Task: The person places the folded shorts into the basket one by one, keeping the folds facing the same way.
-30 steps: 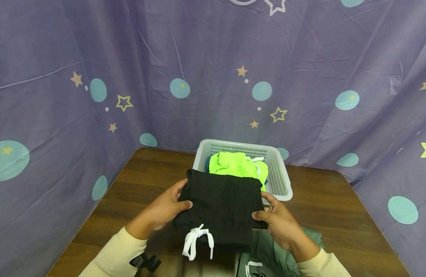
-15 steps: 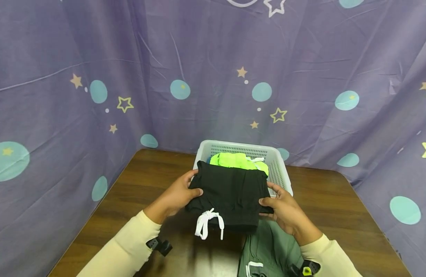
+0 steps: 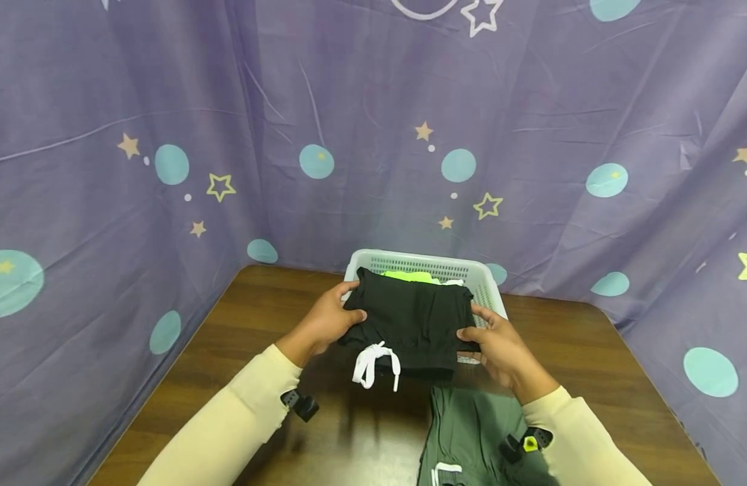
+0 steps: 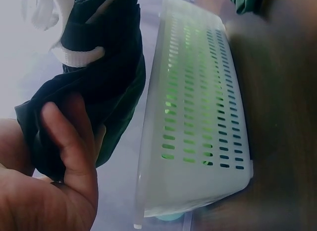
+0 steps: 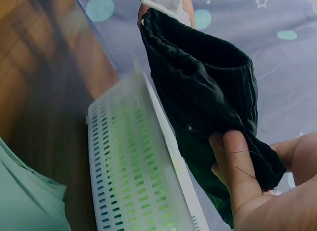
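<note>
Folded black drawstring shorts (image 3: pixel 413 314) with a white tied cord (image 3: pixel 375 361) hang in the air over the front of a white plastic basket (image 3: pixel 489 290). My left hand (image 3: pixel 327 317) pinches their left edge, thumb on top and fingers beneath. At the right edge, my right hand (image 3: pixel 498 347) grips them the same way. The wrist views show fingers curled under the black cloth (image 4: pixel 106 87) and the open waistband (image 5: pixel 198 67). Inside the basket lies a neon-green garment (image 3: pixel 413 277), mostly covered from above by the shorts.
A dark green garment (image 3: pixel 473 432) with white trim lies on the brown wooden table (image 3: pixel 568 351), below my right forearm. Purple curtains (image 3: pixel 373 135) with stars and dots stand behind and beside the table.
Both hands have carried the black shorts forward and slightly right, from in front of the basket to over it. More of the neon-green garment is now covered, and more of the dark green one shows.
</note>
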A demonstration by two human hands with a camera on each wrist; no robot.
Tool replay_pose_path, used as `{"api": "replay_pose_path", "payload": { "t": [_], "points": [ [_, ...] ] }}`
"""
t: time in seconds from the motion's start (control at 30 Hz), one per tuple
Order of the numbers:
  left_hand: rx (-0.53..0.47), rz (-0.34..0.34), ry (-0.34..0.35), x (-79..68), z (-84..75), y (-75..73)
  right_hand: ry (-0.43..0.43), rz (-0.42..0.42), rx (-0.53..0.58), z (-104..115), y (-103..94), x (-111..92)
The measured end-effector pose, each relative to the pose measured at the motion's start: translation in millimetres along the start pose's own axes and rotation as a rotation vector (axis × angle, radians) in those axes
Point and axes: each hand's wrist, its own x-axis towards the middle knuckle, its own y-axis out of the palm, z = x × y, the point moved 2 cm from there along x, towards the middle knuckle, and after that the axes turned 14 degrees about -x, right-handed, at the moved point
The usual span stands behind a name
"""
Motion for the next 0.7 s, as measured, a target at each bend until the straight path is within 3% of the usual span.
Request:
{"api": "replay_pose_path", "payload": {
  "t": [0.33, 0.7],
  "points": [
    [0.07, -0.035, -0.005, 21.8, 7.8, -1.3, 0.01, -0.019, -0.013, -3, -6.3, 16],
    [0.273, -0.085, 0.067, 47.0, 3.1, 0.8, 0.044, -0.067, -0.027, -4, -13.8, 34]
  ]
}}
